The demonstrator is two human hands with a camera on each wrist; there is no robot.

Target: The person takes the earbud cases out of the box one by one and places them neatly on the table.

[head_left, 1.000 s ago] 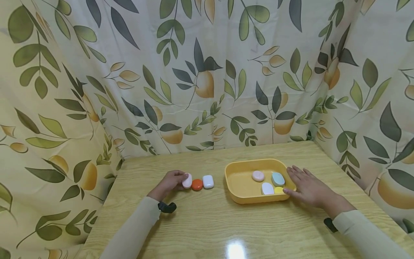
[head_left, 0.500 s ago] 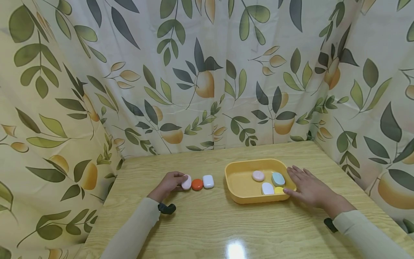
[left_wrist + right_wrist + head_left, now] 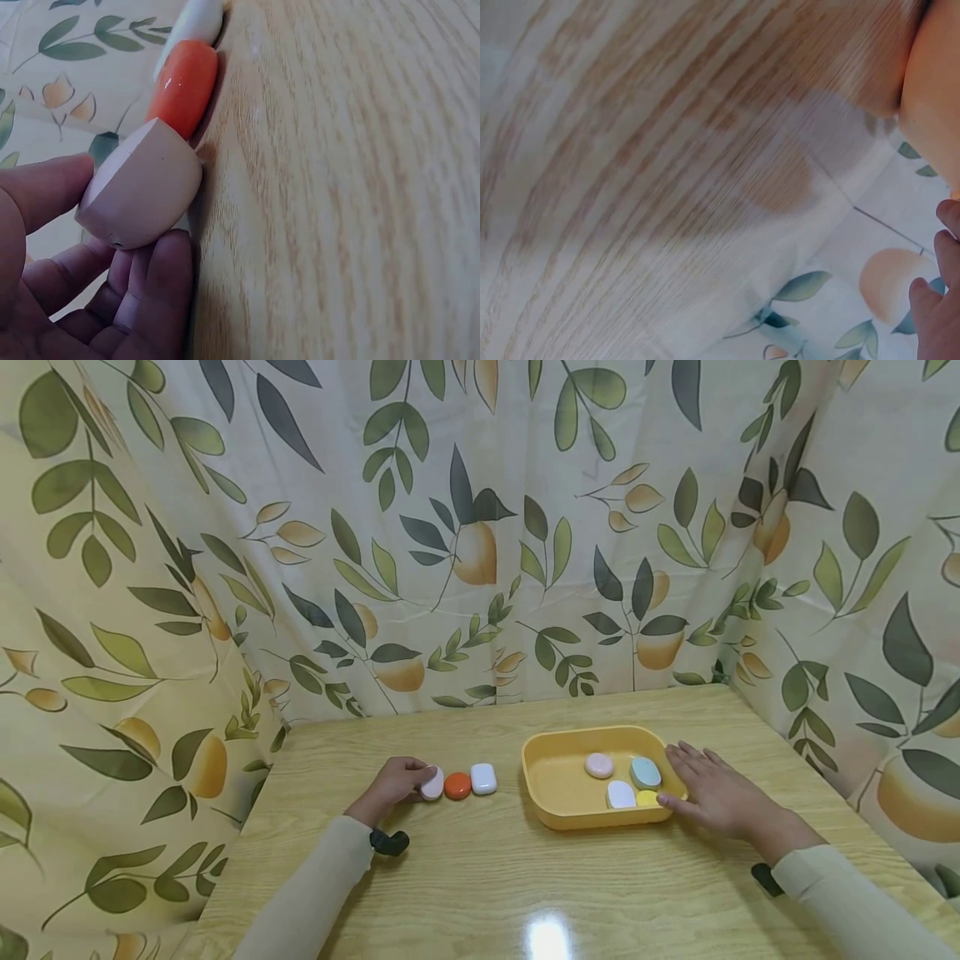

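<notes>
My left hand (image 3: 399,781) pinches a pale pink, smooth rounded piece (image 3: 142,184), thumb on one side and fingers under the other. In the left wrist view this piece shows a flat face and a curved side with a small dark mark. Right beside it on the table are a glossy orange-red round piece (image 3: 457,786) and a white rounded-square piece (image 3: 483,779), forming a short row. My right hand (image 3: 712,789), fingers straight, lies against the right rim of a yellow tray (image 3: 551,820); in the right wrist view only some fingertips show.
Inside the tray lie a pink round piece (image 3: 599,766), a light blue piece (image 3: 645,772), a white piece (image 3: 621,795) and a yellow piece (image 3: 647,798), partly hidden by the front wall. Leaf-patterned curtains (image 3: 450,610) border the wooden table (image 3: 480,877) behind and at the sides.
Over the last second my left hand has shifted the pale pink piece very slightly left and down. The right hand keeps its place at the tray.
</notes>
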